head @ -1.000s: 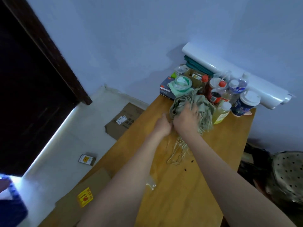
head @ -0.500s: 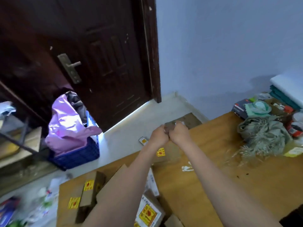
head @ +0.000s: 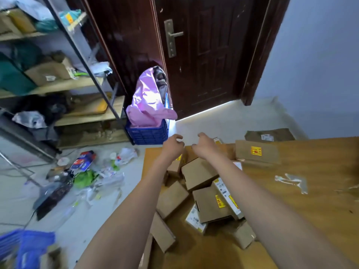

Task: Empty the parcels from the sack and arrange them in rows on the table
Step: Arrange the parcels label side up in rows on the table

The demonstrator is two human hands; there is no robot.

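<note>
Several brown cardboard parcels (head: 200, 173) with yellow stickers lie in a loose heap on the left part of the wooden table (head: 310, 200). A flat brown parcel (head: 256, 152) lies apart at the table's far edge. My left hand (head: 172, 145) and my right hand (head: 204, 145) hover side by side above the far end of the heap. Their fingers are loosely curled and hold nothing. The sack is out of view.
A scrap of clear tape (head: 291, 181) lies on the table to the right. A blue crate with a pink bag (head: 149, 121) stands by the dark door (head: 204, 55). Litter (head: 87, 171) covers the floor on the left, beside metal shelves (head: 58, 84). A flattened carton (head: 270, 134) lies on the floor.
My view has swung left from the sack at the table's far right to the parcel heap. My hands left the sack, came together, and now have parted above the parcels.
</note>
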